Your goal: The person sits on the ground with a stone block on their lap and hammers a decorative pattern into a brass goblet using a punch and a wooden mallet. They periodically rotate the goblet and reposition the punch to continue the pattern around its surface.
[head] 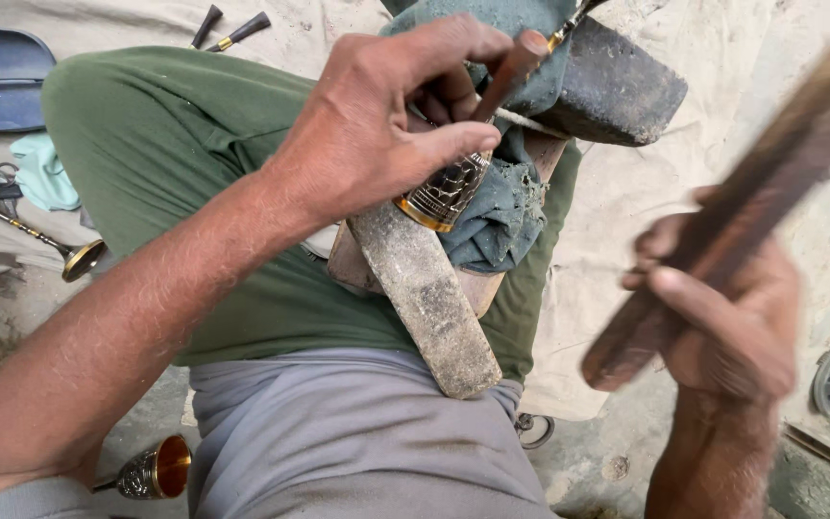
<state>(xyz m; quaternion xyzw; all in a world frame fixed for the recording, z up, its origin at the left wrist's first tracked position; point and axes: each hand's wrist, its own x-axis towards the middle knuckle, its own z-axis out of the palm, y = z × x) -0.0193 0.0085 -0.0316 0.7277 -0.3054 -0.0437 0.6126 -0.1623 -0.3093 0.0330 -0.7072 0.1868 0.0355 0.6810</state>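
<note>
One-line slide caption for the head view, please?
Left hand steadies a chisel on an engraved cup; right hand grips a wooden stick.

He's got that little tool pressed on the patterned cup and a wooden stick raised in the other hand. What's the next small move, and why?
Probably a light downward tap. The left hand holds a wooden-handled chisel against the engraved metal cup, which rests on a cloth. The right hand holds the wooden stick lifted and apart from the chisel, blurred.

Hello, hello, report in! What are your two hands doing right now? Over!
Left hand steadies wooden-handled chisel on engraved brass cup. Right hand grips blurred wooden mallet, raised. Nothing between mallet and chisel.
</note>
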